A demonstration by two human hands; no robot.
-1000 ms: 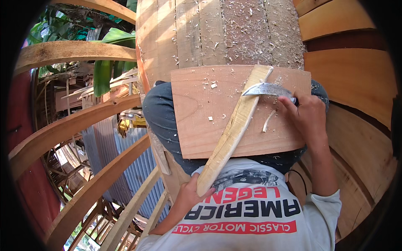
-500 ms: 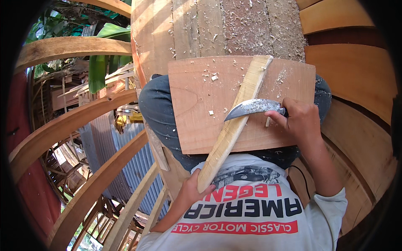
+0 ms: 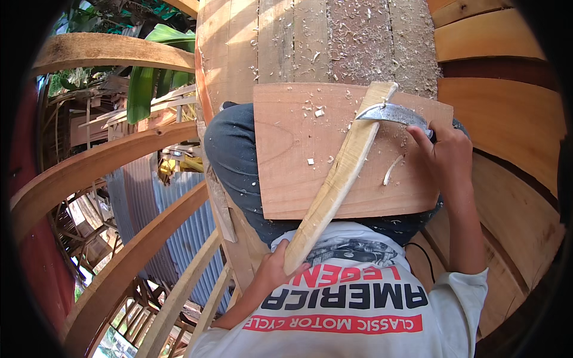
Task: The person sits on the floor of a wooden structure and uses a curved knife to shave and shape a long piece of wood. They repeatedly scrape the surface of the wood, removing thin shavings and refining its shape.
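Observation:
A pale wooden strip (image 3: 337,173) slants across a flat wooden board (image 3: 292,179) that rests on my lap. Its near end is held by my left hand (image 3: 279,265), closed around it against my shirt. My right hand (image 3: 449,149) grips a knife with a curved blade (image 3: 391,112); the handle is mostly hidden in the fist, and the thumb lies along the blade's base. The blade crosses the strip close to its far end. A thin curled shaving (image 3: 392,169) lies on the board below the blade, and small wood chips (image 3: 319,112) are scattered left of the strip.
Plank flooring (image 3: 304,42) strewn with shavings extends beyond the board. Curved wooden ribs (image 3: 113,161) stand at the left, with corrugated metal sheets (image 3: 185,232) below them. Curved planks (image 3: 501,125) form a wall at the right.
My right hand has moved the knife away from me along the strip, from its middle toward the far end. A curled shaving now shows on the board. My left hand keeps its hold.

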